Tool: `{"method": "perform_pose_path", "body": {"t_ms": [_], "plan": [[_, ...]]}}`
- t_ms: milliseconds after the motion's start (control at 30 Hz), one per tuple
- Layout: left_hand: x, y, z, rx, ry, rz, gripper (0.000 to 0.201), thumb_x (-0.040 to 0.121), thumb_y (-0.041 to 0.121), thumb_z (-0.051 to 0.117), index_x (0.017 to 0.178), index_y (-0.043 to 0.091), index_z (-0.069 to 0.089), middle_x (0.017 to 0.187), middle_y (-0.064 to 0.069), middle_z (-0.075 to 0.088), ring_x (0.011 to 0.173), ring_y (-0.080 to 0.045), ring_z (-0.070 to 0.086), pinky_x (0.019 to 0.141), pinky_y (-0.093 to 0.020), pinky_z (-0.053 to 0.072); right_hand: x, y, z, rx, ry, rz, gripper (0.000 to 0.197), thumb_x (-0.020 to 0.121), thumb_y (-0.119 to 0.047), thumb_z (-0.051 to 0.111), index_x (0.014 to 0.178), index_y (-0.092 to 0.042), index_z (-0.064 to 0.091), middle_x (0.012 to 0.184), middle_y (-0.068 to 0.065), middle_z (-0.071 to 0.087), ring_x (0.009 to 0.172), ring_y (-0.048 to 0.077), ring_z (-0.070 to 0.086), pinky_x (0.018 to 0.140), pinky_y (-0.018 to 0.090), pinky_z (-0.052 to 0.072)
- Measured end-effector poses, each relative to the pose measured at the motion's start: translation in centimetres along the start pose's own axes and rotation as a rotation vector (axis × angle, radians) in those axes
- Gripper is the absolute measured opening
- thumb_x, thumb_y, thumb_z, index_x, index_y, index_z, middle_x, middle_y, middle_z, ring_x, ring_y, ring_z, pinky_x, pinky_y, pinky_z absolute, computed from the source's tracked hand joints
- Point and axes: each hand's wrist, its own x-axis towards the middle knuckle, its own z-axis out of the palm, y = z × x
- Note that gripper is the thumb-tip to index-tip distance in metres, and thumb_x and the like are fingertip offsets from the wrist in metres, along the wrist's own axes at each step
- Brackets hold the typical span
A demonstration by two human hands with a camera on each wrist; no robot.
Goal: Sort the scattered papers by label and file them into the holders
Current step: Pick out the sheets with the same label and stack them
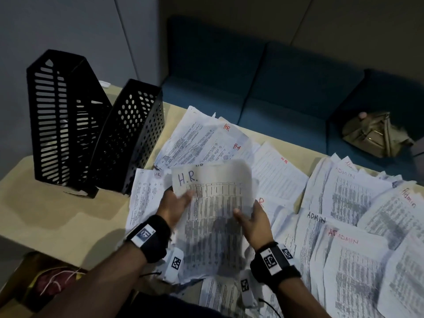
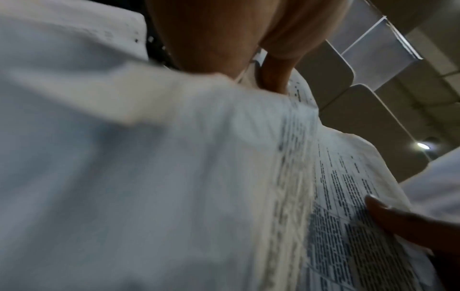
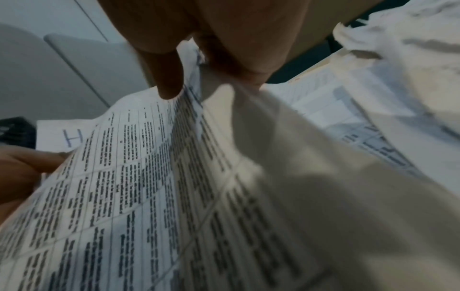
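Presently: left hand (image 1: 174,206) and right hand (image 1: 254,223), each grip pinched on one "H.R." sheet (image 1: 215,203), raised above scattered papers (image 1: 358,226); two black holders (image 1: 96,138) on tabletop (image 1: 57,214).

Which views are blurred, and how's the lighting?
Head view: dim, soft, H.R. sheet motion-smeared but label readable. Left wrist view: near paper badly blurred, ceiling lamp glares. Right wrist view: print grid legible, right half smeared.

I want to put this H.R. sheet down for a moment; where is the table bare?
Bare table shows left of the paper spread, in front of the two black holders, and a thin strip behind the HR papers by the sofa. The middle and the right, under the ADMIN papers, are crowded.
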Motion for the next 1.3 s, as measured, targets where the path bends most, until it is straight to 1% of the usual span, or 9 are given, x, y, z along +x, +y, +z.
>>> {"method": "perform_pose_path", "body": {"t_ms": [100,300,500,667,833,967,1100,1200,1300], "plan": [[-0.2,0.6,2.6,-0.063,-0.079,0.039,0.021,0.094,0.026,0.058,0.113,0.026,0.064,0.115,0.001,0.070,0.112,-0.020,0.061,0.098,-0.042,0.047,0.3,1.2,-2.2,0.036,0.074,0.060,0.034,0.084,-0.032,0.070,0.112,-0.018,0.058,0.101,-0.004,0.070,0.097,0.016,0.065,0.081,0.030,0.053],[0.1,0.8,6.5,-0.065,-0.092,0.090,0.019,0.100,0.030,0.046,0.106,0.024,0.062,0.108,-0.002,0.069,0.093,-0.016,0.064,0.078,-0.032,0.052,-0.8,2.9,-9.4,0.089,0.380,0.168,0.028,0.082,-0.037,0.070,0.089,-0.010,0.065,0.072,0.003,0.065,0.065,0.021,0.059,0.061,0.023,0.043],[0.3,-2.9,9.2,0.611,-0.191,0.014,0.056,0.084,0.035,0.069,0.132,0.017,0.047,0.130,-0.006,0.052,0.116,-0.022,0.053,0.099,-0.036,0.046,-2.6,4.5,-14.8,0.349,0.739,0.253,0.049,0.089,-0.031,0.063,0.130,-0.006,0.053,0.109,0.009,0.061,0.094,0.022,0.057,0.081,0.041,0.048],[-1.1,-2.5,12.0,0.769,-0.358,0.049,0.080,0.077,0.065,0.061,0.139,0.019,0.038,0.137,-0.004,0.047,0.120,-0.026,0.052,0.101,-0.040,0.044,-3.5,5.8,-14.7,0.462,0.767,0.366,0.034,0.092,-0.018,0.061,0.121,-0.002,0.055,0.108,0.019,0.062,0.083,0.023,0.056,0.074,0.033,0.043],[-1.4,-3.5,12.0,0.738,-0.307,0.032,0.033,0.087,0.015,0.064,0.118,0.012,0.054,0.106,-0.007,0.068,0.093,-0.022,0.067,0.080,-0.036,0.057,-3.6,6.6,-14.1,0.540,0.779,0.379,0.043,0.091,-0.026,0.062,0.127,-0.004,0.053,0.113,0.015,0.062,0.091,0.026,0.057,0.081,0.037,0.044],[-2.0,-1.8,10.2,0.585,-0.187,0.033,0.035,0.091,0.018,0.063,0.125,0.009,0.055,0.113,0.005,0.060,0.089,-0.010,0.060,0.063,-0.016,0.053,-3.2,7.9,-14.3,0.608,0.781,0.329,0.046,0.087,-0.034,0.066,0.126,-0.011,0.057,0.090,0.001,0.063,0.069,0.015,0.052,0.067,0.031,0.045],[-1.6,0.7,5.9,0.361,-0.009,0.041,0.034,0.086,0.031,0.068,0.116,0.016,0.065,0.105,-0.001,0.072,0.078,-0.010,0.064,0.072,-0.025,0.054,-3.1,7.7,-14.1,0.605,0.689,0.366,0.008,0.093,-0.028,0.059,0.086,-0.024,0.056,0.043,-0.015,0.036,0.037,0.006,0.028,0.048,0.024,0.025],[0.1,1.4,2.1,0.285,0.068,0.017,0.027,0.082,0.039,0.071,0.104,0.023,0.067,0.092,0.005,0.071,0.077,-0.012,0.065,0.070,-0.029,0.054,-2.9,7.1,-12.8,0.514,0.598,0.369,0.007,0.093,-0.028,0.059,0.088,-0.026,0.055,0.053,-0.012,0.040,0.045,0.009,0.036,0.048,0.023,0.029],[0.2,0.7,-0.6,0.340,-0.144,0.044,0.035,0.082,0.037,0.073,0.113,0.029,0.060,0.104,0.012,0.069,0.096,-0.009,0.065,0.082,-0.030,0.052,-2.7,6.5,-11.5,0.475,0.545,0.354,0.021,0.092,-0.029,0.061,0.109,-0.023,0.050,0.067,-0.006,0.045,0.053,0.011,0.042,0.052,0.023,0.030]]}}
